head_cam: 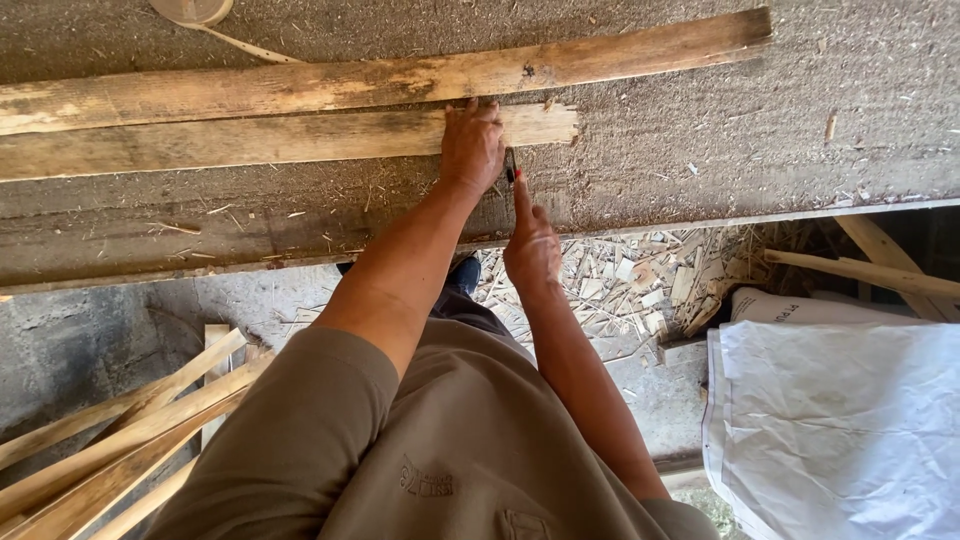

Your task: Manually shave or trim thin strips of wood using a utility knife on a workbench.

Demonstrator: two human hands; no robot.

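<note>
The shorter plank (260, 140) lies on the dusty bench (700, 140), left hand (472, 145) pressed flat on its right end, fingers together. At five o'clock from it, the right hand (530, 245) pinches a pencil (512, 168), its tip hard to make out. The white sack (840, 420) at four o'clock is cut off, contents hidden.

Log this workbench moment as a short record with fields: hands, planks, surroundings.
left hand: left hand pressed flat on the shorter plank
right hand: right hand grips a small red-tipped marking tool, its tip at the plank's near edge
planks: a longer plank lies beside the shorter one, on its far side
surface: dusty workbench strewn with shavings
floor: wood offcuts under the bench, loose slats at left, white sack at right
</note>
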